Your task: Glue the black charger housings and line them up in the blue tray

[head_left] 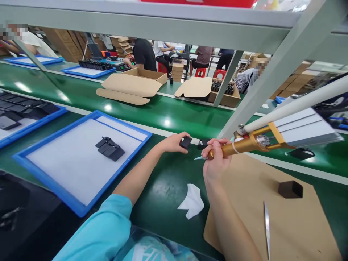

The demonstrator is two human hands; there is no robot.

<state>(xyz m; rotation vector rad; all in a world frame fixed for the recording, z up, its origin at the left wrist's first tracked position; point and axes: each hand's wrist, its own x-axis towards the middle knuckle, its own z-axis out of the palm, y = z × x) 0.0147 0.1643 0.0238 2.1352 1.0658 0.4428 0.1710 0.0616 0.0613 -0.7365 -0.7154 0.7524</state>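
Observation:
My left hand point(172, 142) reaches over the green bench, its thumb and fingers pinching a small black plastic housing point(185, 142). My right hand point(216, 163) is wrapped around a gold-coloured glue dispensing gun point(243, 145). The gun's pale blue nozzle point(198, 158) points left, a short way below and right of the housing and apart from it. Just beyond my right fingers lies a second black part point(203, 144), partly hidden. A crumpled white tissue point(192, 201) rests on the bench between my forearms.
Left stands a blue-rimmed tray point(62, 192) holding several black parts point(110, 148). Brown cardboard point(239, 210) at right bears a black block point(290, 189) and a slim metal tool point(266, 228). Grey shelf posts point(261, 76) rise ahead; open cartons point(133, 85) and people are beyond.

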